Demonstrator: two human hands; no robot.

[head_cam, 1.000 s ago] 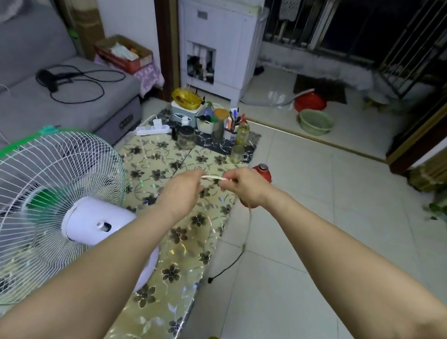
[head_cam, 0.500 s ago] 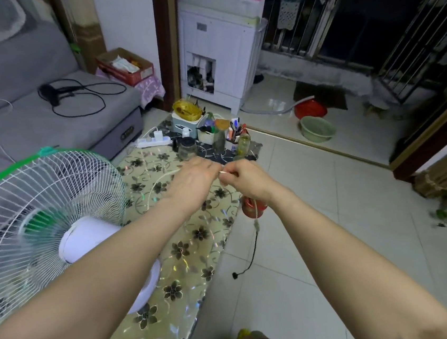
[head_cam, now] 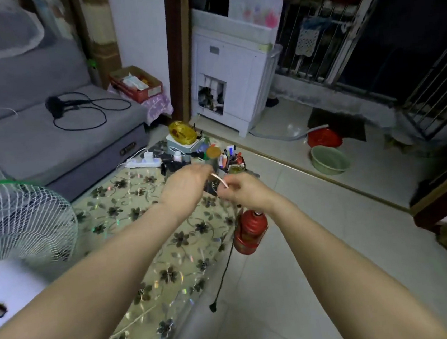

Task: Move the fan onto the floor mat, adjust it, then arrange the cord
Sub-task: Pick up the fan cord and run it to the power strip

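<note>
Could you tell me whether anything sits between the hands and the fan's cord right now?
Nothing visible does. The left hand and right hand both already hold the cord, a short pale stretch showing between them. The rest hangs past the red bottle to the plug on the floor.

The floor mat (head_cam: 153, 248) looks like glossy plastic sheet, printed with dark flowers and throwing small rainbow glints. The floor (head_cam: 322, 255) beside it is pale glazed tile, smooth with a soft sheen. The fan (head_cam: 16, 232) has a thin white wire grille, likely coated metal, and a smooth matt white plastic housing. The cord (head_cam: 222, 277) hangs as a thin black rubbery line, with a pale glossy stretch near the fingers (head_cam: 227, 193). The sofa (head_cam: 56, 142) is matt grey woven cloth. The red bottle (head_cam: 251, 231) is shiny plastic. The box (head_cam: 136, 84) is dull cardboard.
</note>
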